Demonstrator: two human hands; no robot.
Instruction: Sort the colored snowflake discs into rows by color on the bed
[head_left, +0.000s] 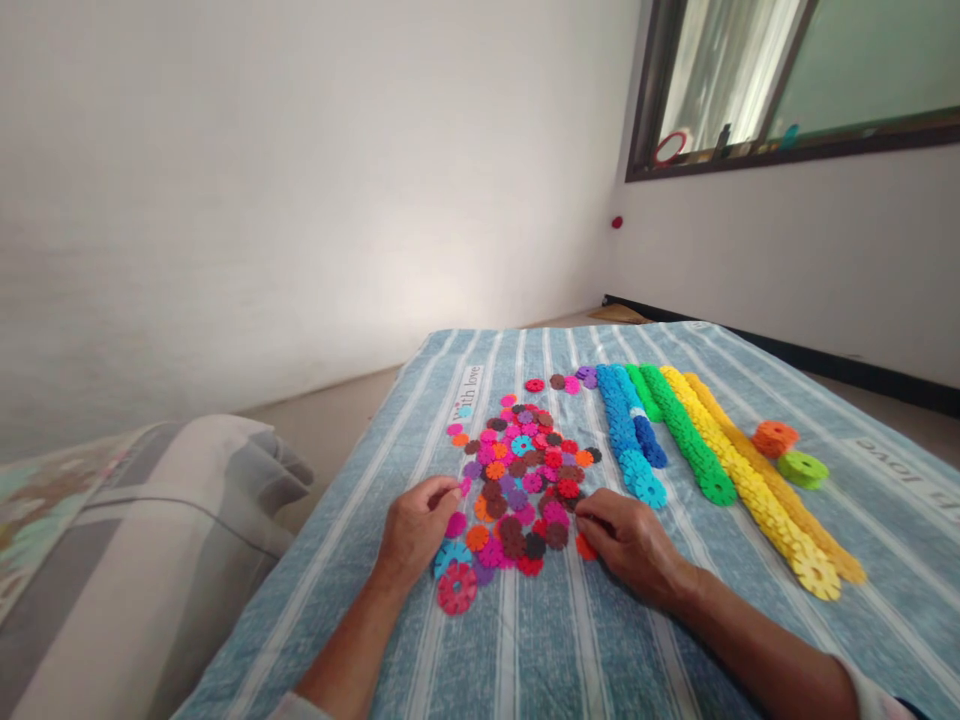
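A blue-striped cloth (315,600) spreads beneath both hands and reaches well beyond them. Beyond the right hand and to its right, overlapping notched discs form long rows: a yellow row (739,468), a green row (682,428) and a blue row (621,430). Between the hands, and stretching away past them, lies a loose heap of mixed discs (532,482) in pink, brown, orange, purple and red. Such thin, overlapping pieces are probably best lifted singly by the rim, with a light pinch, so neighbours don't drag along; the right forearm should keep clear of the rows.

The left hand (418,520) meets the heap's left edge, thumb and index finger drawn together. The right hand (631,540) curls inward at the opposite edge, thumb near the bent fingers. Whether either grips a disc cannot be told. Just below the right fingertips sits a small orange disc (586,548).
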